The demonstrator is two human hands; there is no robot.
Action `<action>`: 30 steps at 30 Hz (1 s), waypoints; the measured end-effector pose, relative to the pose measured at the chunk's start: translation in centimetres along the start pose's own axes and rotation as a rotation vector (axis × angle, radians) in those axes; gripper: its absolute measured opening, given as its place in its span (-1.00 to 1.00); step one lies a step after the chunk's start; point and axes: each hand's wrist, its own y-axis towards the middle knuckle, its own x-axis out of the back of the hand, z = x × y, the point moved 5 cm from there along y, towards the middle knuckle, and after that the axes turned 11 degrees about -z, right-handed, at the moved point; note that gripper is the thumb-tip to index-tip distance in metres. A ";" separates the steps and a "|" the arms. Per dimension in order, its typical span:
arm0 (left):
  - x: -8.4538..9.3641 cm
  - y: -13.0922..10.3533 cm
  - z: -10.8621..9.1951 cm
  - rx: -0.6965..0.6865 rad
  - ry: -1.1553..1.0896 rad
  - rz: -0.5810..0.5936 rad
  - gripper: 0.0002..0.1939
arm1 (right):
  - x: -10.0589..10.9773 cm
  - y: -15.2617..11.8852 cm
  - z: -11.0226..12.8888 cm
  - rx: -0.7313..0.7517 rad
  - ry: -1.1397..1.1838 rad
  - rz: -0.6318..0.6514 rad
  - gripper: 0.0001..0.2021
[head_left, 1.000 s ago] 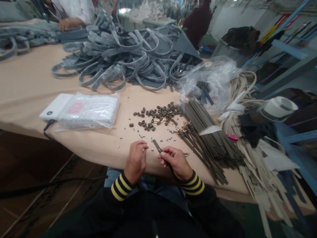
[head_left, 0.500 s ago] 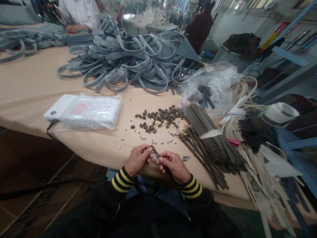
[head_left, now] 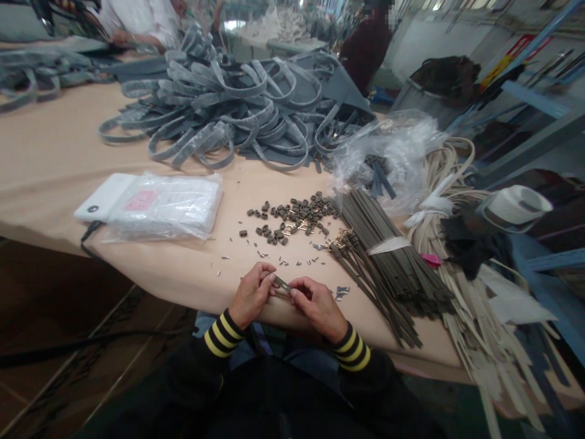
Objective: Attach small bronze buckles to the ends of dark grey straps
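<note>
A narrow dark olive strap (head_left: 282, 284) spans the short gap between my two hands, just above the table's front edge. My left hand (head_left: 250, 297) pinches one end between thumb and fingers. With thumb and bent fingers, my right hand (head_left: 319, 306) grips the other end; the rest of the strap is hidden. Beyond the hands lie small metal pieces (head_left: 299, 263) and a scatter of dark olive strap loops (head_left: 274, 235), with some gold-coloured hardware among them. To the right of my right hand is a little heap of metal clips (head_left: 342, 293).
A tied bundle of dark olive straps (head_left: 402, 268) lies at the right, beside pale straps (head_left: 475, 341) and a clear plastic bag (head_left: 388, 146). A white device in plastic (head_left: 169, 204) sits left. Grey-blue straps (head_left: 237, 116) are heaped behind. A person (head_left: 139, 24) works across the table.
The strap between my hands has turned to lie flatter. My left hand has shifted slightly left and up, and the view has moved a little.
</note>
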 end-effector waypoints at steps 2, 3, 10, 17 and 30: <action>-0.1 0.1 0.1 0.009 0.006 0.005 -0.84 | -0.2 0.2 -0.1 -0.027 0.040 0.016 -0.86; -0.1 0.1 0.1 0.014 0.008 0.008 -0.84 | -0.3 0.3 -0.2 -0.042 0.062 0.026 -0.86; -0.9 -0.1 0.0 -0.042 0.041 0.079 -0.87 | -1.3 1.2 -0.6 -0.114 0.154 0.149 -0.88; 3.9 4.6 -2.3 -0.412 0.536 -0.251 -0.84 | -1.7 1.8 -1.8 -0.225 0.312 0.137 -0.77; 5.1 8.0 -0.9 -0.332 0.988 -0.219 -0.96 | -2.3 2.0 -1.9 -0.226 0.342 0.127 -0.72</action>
